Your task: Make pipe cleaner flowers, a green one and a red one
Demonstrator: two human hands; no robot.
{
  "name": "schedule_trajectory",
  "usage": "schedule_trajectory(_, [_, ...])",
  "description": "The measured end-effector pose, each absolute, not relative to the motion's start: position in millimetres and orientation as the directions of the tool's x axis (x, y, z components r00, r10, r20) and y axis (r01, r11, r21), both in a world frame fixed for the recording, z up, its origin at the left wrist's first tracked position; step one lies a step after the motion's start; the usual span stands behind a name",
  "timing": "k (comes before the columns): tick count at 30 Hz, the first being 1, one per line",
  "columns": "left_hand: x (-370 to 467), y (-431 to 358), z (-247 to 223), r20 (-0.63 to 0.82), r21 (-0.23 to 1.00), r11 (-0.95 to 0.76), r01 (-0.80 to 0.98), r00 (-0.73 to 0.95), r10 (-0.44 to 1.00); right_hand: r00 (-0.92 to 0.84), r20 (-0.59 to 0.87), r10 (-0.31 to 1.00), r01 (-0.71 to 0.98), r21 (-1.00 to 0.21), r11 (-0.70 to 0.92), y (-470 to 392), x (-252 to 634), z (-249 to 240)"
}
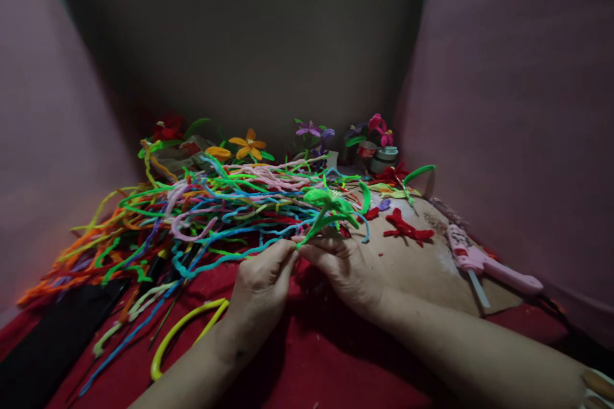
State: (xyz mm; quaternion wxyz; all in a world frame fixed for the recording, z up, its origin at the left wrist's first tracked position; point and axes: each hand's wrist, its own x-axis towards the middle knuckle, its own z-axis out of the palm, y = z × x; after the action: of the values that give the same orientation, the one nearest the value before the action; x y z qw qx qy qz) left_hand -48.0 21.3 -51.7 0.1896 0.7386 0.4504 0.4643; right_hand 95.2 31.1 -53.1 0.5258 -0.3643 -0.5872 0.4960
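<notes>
A green pipe-cleaner flower (330, 204) with pale stamens stands tilted in front of me, its stem running down to my fingertips. My left hand (268, 275) is closed, thumb and fingers pinching the lower end of the stem. Meeting it there, my right hand (340, 265) also pinches the stem, its fingers curled beneath the bloom. The exact grip is partly hidden by the fingers. Just behind both hands spreads a big heap of loose pipe cleaners (249, 198) in blue, pink, green, orange and other colours.
A pink hot glue gun (499, 268) lies on a tan board (398, 262) at right, near a red petal piece (407, 228). Finished flowers, one orange (248, 144), line the back wall. Yellow handles (177, 339) and a black item (62, 339) lie left on red cloth (307, 370).
</notes>
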Motion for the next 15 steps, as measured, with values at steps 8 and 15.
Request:
schedule_trajectory(8, [-43, 25, -37, 0.003, 0.998, -0.010, 0.057, 0.124, 0.992, -0.208, 0.275, 0.939, -0.081, -0.961, 0.264, 32, 97, -60])
schedule_trajectory(15, [-50, 29, -40, -0.160, 0.956, 0.227, -0.187, 0.315, 0.935, -0.197, 0.333, 0.922, -0.124, -0.942, 0.313, 31, 95, -48])
